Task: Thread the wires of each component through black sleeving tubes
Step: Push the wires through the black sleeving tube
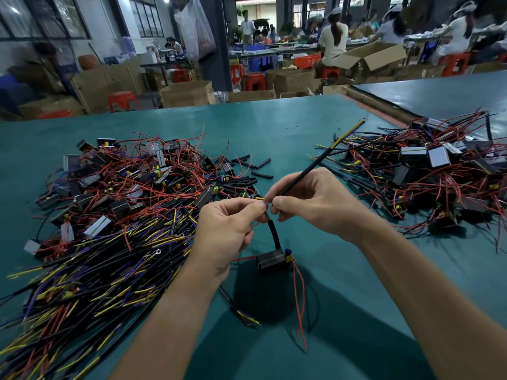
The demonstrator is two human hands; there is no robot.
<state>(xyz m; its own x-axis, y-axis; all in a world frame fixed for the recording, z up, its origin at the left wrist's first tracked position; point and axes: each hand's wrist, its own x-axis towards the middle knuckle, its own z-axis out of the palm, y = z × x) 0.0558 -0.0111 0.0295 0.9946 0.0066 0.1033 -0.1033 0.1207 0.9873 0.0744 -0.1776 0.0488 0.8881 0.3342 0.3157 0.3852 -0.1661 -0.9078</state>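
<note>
Black sleeving tube point(307, 174), thin, matte, slanting toward the table's far right corner | yellow and blue wires point(351, 131) protrude from its far end | right hand point(310, 201) pinches its near end | left hand point(227, 223) pinches thin wires beside it | boxy black component point(273, 259) below the hands, mid-table | smooth teal table point(274, 127) bare between the tangled left wire pile point(123, 187) and right wire pile point(439, 165)

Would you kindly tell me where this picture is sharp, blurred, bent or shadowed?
Head view: left hand, right hand, tube and component sharp; right pile smeared toward the edge; table bowed at its far edge by the wide lens; shadow on the table beneath the component; far workers soft.
</note>
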